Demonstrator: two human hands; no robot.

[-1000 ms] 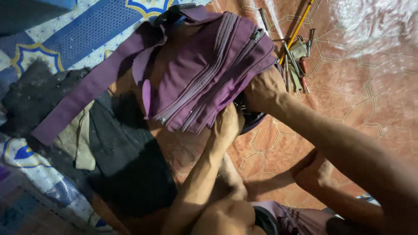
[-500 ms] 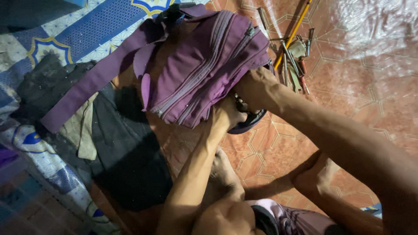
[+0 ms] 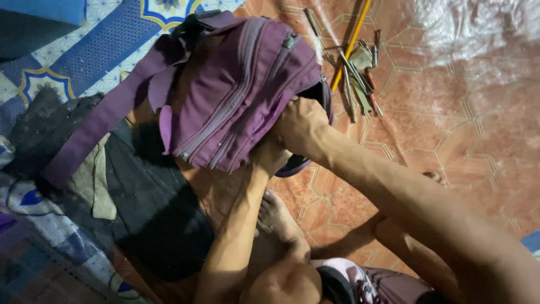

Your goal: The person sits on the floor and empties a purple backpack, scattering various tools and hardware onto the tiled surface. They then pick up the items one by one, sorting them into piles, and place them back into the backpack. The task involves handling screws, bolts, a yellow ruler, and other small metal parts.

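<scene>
The right hand point(image 3: 301, 121) is closed on the lower edge of the purple bag point(image 3: 242, 90), which rests on the tiled floor point(image 3: 450, 112). The left hand point(image 3: 270, 155) sits beneath the bag; its grip cannot be determined. Loose metal tools point(image 3: 357, 79) lie just beside the bag.

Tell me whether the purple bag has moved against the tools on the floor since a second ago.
Cannot tell: the purple bag keeps about the same gap to the tools; both shift together in view.
</scene>
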